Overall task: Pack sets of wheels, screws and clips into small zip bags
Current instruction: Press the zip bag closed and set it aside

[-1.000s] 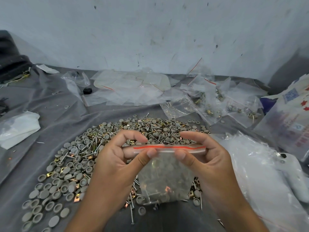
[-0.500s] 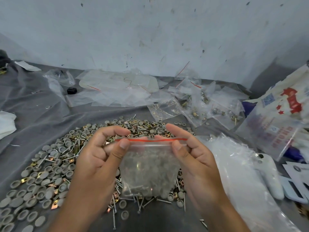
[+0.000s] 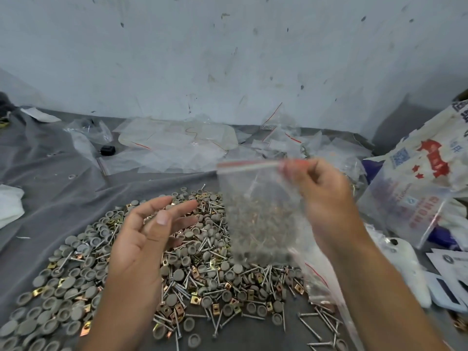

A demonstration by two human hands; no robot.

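Right hand (image 3: pixel 321 198) pinching filled zip bag (image 3: pixel 258 211), left hand (image 3: pixel 147 231) spread above parts pile (image 3: pixel 202 274)

Small packing workshop: loose hardware heap (image 3: pixel 197 262) on a grey cloth (image 3: pixel 50 178), empty zip bags (image 3: pixel 177 145), scuffed bare wall (image 3: pixel 228 59).

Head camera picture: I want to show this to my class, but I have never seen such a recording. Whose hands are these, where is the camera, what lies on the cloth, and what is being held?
There is no machine here. A person wears a camera on the head, looking forward and down, so you see their own two hands. The right hand pinches a small clear zip bag by its red-striped top; it hangs blurred and holds small parts. The left hand is open and holds nothing. Below them, on a grey cloth, lies a heap of grey wheels, long screws and brass-coloured clips. More clear plastic bags lie by the wall.
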